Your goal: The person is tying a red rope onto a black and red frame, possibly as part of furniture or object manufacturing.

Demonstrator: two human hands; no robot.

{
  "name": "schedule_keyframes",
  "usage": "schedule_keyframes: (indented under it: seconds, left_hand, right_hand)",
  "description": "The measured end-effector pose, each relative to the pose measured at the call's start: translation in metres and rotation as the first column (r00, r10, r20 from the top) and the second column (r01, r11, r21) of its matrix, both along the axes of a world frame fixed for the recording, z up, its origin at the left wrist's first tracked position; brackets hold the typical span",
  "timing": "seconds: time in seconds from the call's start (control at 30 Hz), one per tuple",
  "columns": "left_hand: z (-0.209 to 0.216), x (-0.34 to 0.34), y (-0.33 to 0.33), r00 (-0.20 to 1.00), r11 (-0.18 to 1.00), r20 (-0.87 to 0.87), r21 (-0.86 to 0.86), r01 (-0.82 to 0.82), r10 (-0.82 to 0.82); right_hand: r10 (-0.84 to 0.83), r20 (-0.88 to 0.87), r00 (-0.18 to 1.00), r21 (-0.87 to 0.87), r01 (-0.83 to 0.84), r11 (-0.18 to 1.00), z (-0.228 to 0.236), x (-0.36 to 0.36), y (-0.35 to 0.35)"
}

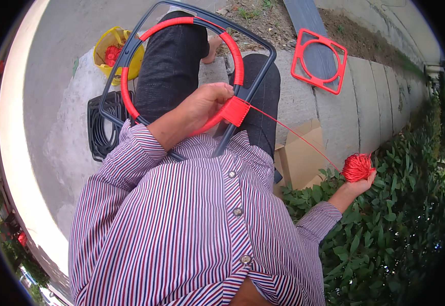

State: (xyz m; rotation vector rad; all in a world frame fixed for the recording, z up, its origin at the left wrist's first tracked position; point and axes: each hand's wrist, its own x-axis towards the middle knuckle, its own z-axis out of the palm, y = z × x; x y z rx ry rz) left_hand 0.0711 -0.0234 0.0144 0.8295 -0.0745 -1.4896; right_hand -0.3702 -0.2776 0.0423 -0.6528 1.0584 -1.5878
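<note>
The left hand (pixel 205 103) is clamped on the ring of a dark frame (pixel 226 140), thumb and fingers pinching just beside a square red patch (pixel 236 111). The frame is rounded and roughly square in outline, sits over the person's lap, and its inner ring is bound in glossy red cord laid in close, even turns, with short dark gaps between the wrapped stretches. From the patch a taut strand (pixel 294 132) runs to a loose-looking ball of red cord (pixel 357 168), cupped in the right hand (pixel 359 187), well apart from the left and near green leaves. An all-red frame (pixel 318 83) lies on a grey board (pixel 306 18).
</note>
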Motion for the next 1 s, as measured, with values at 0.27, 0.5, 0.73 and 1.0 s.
schedule_keyframes:
  seconds: [0.27,0.5,0.73,1.0]
  left_hand:
    - [0.029,-0.008,-0.003,0.999,0.998,0.044,0.059,0.019,-0.022]
    - [0.035,-0.017,-0.004,0.999,0.998,0.046,0.065,0.010,-0.013]
    - [0.023,-0.011,-0.001,0.867,0.924,0.378,0.070,-0.376,0.325]
    - [0.023,-0.028,0.002,0.574,0.873,0.668,-0.441,-0.207,0.473]
  right_hand:
    - [0.812,-0.528,-0.248,0.365,-0.930,-0.046,0.021,0.200,0.123]
    - [0.844,-0.536,0.038,0.164,-0.975,0.148,-0.007,0.261,0.130]
    - [0.651,-0.631,0.422,0.002,-0.838,0.545,0.007,0.272,0.120]
    - [0.133,-0.941,0.310,-0.273,-0.932,0.238,0.008,0.302,0.135]
